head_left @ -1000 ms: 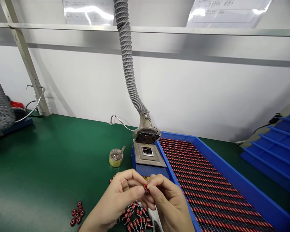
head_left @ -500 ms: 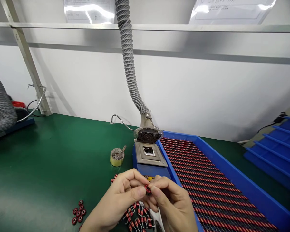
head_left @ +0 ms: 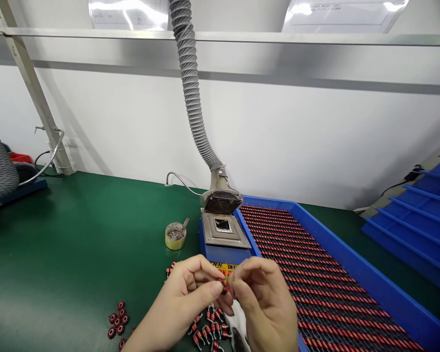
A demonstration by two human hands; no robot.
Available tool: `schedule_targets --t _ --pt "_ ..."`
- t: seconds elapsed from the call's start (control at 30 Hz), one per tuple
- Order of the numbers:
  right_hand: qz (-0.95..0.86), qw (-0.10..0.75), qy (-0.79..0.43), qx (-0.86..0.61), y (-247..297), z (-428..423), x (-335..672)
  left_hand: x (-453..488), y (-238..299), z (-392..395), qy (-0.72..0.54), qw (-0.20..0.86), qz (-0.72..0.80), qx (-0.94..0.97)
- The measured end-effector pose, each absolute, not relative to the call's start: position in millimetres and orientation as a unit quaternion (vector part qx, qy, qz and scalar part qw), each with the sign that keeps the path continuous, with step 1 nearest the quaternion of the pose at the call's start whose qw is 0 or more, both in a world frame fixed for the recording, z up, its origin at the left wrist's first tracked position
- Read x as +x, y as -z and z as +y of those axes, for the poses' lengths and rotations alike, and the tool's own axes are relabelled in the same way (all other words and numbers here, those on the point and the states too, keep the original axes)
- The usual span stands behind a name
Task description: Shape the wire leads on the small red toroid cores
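Observation:
Between the thumb and fingers of my left hand (head_left: 190, 293) is a small toroid coil (head_left: 224, 287) wound in red and black. My right hand (head_left: 266, 298) is just to its right, fingers curled and thumb close to the fingertips; whatever they pinch is too small to make out. Below the hands lies a pile of similar coils (head_left: 212, 327) with pale wire leads. A white cloth-like piece (head_left: 237, 318) and a dark pointed object (head_left: 238, 340) show beside my right hand. On the left, several more coils (head_left: 119, 319) rest flat on the green table (head_left: 77, 244).
A solder pot (head_left: 225, 234) with a steel top stands ahead, under a fume hood on a grey hose (head_left: 192, 93). To its left is a small yellow cup (head_left: 175, 237) with a spoon-like tool. On the right, a blue tray (head_left: 337, 264) holds rows of coils; blue racks (head_left: 414, 210) stand beyond.
My right hand has drawn slightly away from the coil, leaving a small gap. My left hand keeps the coil, which has turned a little. The view has shifted slightly.

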State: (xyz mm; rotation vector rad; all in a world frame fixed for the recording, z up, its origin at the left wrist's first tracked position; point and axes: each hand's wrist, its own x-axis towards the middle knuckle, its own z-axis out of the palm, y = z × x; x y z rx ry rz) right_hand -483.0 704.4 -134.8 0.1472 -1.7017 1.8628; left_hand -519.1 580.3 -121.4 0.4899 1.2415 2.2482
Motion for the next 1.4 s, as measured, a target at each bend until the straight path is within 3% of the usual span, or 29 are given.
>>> schedule_targets --t 0.1,0.17,0.57,0.77,0.97,1.4 --pt "-0.612 0.147 -0.773 0.083 130.3 709.8 -483.9 -520.7 123.6 581.3 -0.847 0.276 0.418 0.181" --pt "-0.615 0.110 -0.778 0.075 128.3 711.1 -483.3 -521.7 124.1 582.1 -0.850 0.281 0.405 0.184" --pt "-0.649 0.235 -0.716 0.104 125.6 707.3 -482.8 -519.3 125.0 580.7 -0.868 0.296 0.365 0.161" --pt "-0.674 0.195 -0.704 0.105 126.2 710.8 -479.8 -522.4 125.6 579.1 -0.856 0.272 0.405 0.169" --pt "-0.668 0.091 -0.731 0.104 125.4 716.5 -479.7 -523.1 123.8 580.1 -0.845 0.272 0.428 0.171" --pt "-0.617 0.055 -0.780 0.094 126.6 713.8 -481.6 -522.1 127.9 584.5 -0.859 0.299 0.379 0.168"
